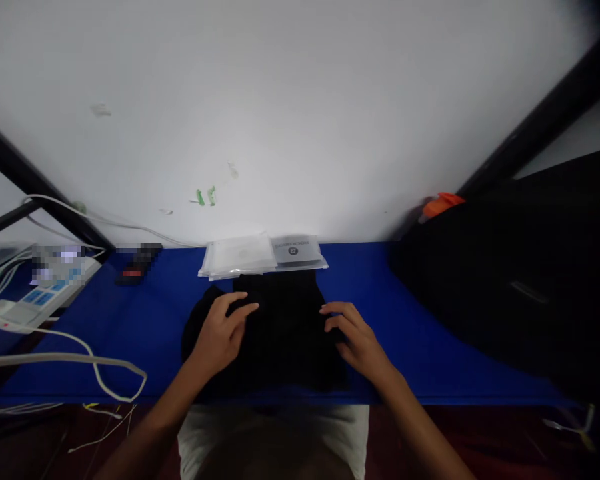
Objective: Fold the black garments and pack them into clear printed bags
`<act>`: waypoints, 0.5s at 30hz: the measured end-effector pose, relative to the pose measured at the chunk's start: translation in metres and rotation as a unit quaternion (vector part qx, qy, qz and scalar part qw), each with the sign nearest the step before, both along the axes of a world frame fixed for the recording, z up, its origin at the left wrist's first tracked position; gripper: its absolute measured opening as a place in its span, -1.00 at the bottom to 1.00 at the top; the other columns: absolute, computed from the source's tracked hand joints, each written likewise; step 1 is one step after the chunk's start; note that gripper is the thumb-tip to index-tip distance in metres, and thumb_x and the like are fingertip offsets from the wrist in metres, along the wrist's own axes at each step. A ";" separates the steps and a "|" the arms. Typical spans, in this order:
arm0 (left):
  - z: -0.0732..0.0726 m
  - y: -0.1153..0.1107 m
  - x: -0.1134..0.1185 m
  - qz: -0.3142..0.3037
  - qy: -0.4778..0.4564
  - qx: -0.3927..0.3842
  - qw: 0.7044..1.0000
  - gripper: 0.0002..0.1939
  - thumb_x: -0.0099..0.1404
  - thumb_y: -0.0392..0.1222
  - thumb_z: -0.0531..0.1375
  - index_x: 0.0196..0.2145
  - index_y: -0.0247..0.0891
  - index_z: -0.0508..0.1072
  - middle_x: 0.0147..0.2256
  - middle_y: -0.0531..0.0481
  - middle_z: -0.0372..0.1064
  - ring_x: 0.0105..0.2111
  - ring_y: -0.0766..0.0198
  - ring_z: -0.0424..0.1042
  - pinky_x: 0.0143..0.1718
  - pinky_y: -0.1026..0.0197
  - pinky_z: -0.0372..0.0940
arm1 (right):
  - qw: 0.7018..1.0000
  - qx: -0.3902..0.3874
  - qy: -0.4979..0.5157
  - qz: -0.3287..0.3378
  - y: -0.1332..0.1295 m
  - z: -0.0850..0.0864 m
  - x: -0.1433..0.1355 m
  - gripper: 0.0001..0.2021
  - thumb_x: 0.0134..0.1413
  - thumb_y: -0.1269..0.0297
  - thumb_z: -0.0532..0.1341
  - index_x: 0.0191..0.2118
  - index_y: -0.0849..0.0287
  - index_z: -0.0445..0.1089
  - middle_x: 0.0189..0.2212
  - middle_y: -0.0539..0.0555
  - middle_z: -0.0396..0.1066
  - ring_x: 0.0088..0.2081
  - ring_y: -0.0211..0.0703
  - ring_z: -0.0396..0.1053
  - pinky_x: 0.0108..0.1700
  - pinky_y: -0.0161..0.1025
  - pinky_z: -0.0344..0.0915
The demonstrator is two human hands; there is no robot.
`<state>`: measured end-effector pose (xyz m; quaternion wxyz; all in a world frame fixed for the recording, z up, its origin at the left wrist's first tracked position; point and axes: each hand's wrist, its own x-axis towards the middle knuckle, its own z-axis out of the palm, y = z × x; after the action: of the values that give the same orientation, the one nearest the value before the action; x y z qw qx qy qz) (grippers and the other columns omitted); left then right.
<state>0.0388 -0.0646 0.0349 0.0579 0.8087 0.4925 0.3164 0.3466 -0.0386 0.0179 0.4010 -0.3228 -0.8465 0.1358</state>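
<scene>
Black fabric (pixel 287 333) lies directly in front of the pale pouches (pixel 240 255), on my side of them; its far edge is close to theirs, and whether the two touch I cannot tell. Inspected left to right: a white power strip (pixel 47 300) sits well to the left of the pouches. Left hand (pixel 221 333), before the pouches' left end: fingers loose and apart, laid over the fabric's left part, nothing seen clasped. From there the main panel extends toward my right; its dark folds merge, so I cannot certify a long axis. Right hand (pixel 357 337), in front and to the right of the pouches: fingers bent, thumb apart, tips at the fabric's right border, contact unconfirmed. Of the two, the left reaches farther onto the fabric.
</scene>
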 end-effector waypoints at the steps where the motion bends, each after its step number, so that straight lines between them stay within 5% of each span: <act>1: -0.003 -0.003 0.006 0.001 0.007 0.004 1.000 -0.61 0.37 -0.21 0.10 0.14 -0.06 0.32 0.16 -0.15 0.19 0.16 0.00 0.21 0.14 -0.13 0.23 | 1.000 -0.003 -0.002 0.001 0.001 -0.001 -0.001 -0.62 -0.20 0.67 0.00 -0.27 0.09 0.27 -0.07 0.15 0.34 -0.01 0.01 0.33 -0.05 0.02 0.37; 4: -0.012 -0.006 0.017 0.031 0.049 -0.042 0.997 -0.50 0.28 0.00 0.24 0.13 -0.15 0.33 0.07 -0.19 0.30 0.10 -0.07 0.28 0.09 -0.16 0.25 | 1.000 -0.002 -0.005 0.008 0.003 -0.001 -0.003 -0.61 -0.21 0.68 0.00 -0.27 0.09 0.26 -0.10 0.14 0.35 -0.03 0.00 0.33 -0.08 -0.01 0.36; 6: -0.015 -0.004 0.010 0.075 0.048 -0.071 0.994 -0.54 0.28 -0.04 0.24 0.10 -0.17 0.35 -0.04 -0.15 0.37 -0.01 -0.02 0.37 0.01 -0.11 0.30 | 1.000 -0.003 -0.013 0.013 0.006 -0.001 0.000 -0.60 -0.23 0.68 -0.01 -0.27 0.09 0.25 -0.12 0.14 0.35 -0.04 0.00 0.33 -0.08 -0.01 0.36; 11: -0.006 0.001 -0.039 0.208 -0.012 -0.091 0.974 -0.65 0.34 -0.12 0.11 0.07 -0.13 0.33 -0.24 -0.02 0.43 -0.23 0.13 0.48 -0.24 0.13 0.37 | 0.999 -0.010 -0.042 0.008 0.008 -0.003 0.016 -0.58 -0.29 0.68 -0.02 -0.27 0.10 0.25 -0.14 0.14 0.35 -0.06 0.00 0.32 -0.10 -0.02 0.35; 15: 0.008 0.001 -0.065 0.315 0.031 -0.099 0.944 -0.58 0.32 -0.14 0.09 0.13 -0.16 0.27 -0.33 0.00 0.41 -0.31 0.07 0.47 -0.29 0.09 0.36 | 0.997 -0.023 -0.066 0.019 0.009 0.000 0.024 -0.56 -0.33 0.71 -0.05 -0.32 0.12 0.30 -0.15 0.13 0.37 -0.07 -0.02 0.34 -0.12 -0.05 0.36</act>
<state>-0.0262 -0.0637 0.0431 0.0198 0.6120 0.7522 0.2435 0.3708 -0.0291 0.0179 0.3340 -0.3241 -0.8738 0.1411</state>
